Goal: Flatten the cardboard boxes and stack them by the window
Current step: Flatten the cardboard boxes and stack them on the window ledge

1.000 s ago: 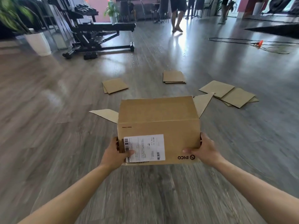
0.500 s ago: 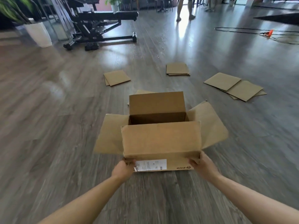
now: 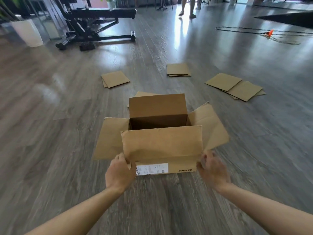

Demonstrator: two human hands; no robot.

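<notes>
Head view: an open box [image 3: 160, 141] is seen on the grey wood floor [image 3: 50, 150], directly in front of the person, all four flaps raised or splayed.
Box: it is still fully erect, with the near flap folded toward the camera, the far flap upright and the side flaps spread; a white label [image 3: 152, 168] is shown on the near wall.
Left hand [image 3: 119, 172]: it is pressed to the box's near-left corner, fingers curled round the edge under the near flap; the corner appears to be gripped.
Right hand [image 3: 212, 168]: it is blurred at the near-right corner, fingers half-curled by the flap edge; whether the cardboard is actually held cannot be told.
Flattened so far: three groups of flat cardboard are laid well apart on the floor beyond the box, a left pile [image 3: 115, 79], a middle pile [image 3: 178, 70] and a right pile [image 3: 235, 86], with another flat piece [image 3: 144, 94] just behind the box.
Progress: the flattening is judged to be partly done, with this box yet to be collapsed.
Left to do: no window stack is shown; the scattered piles are judged still to need gathering and carrying there.
Background: a black bench [image 3: 94, 22], a white pot [image 3: 27, 32] and a bystander's legs [image 3: 188, 7] are visible far off.
</notes>
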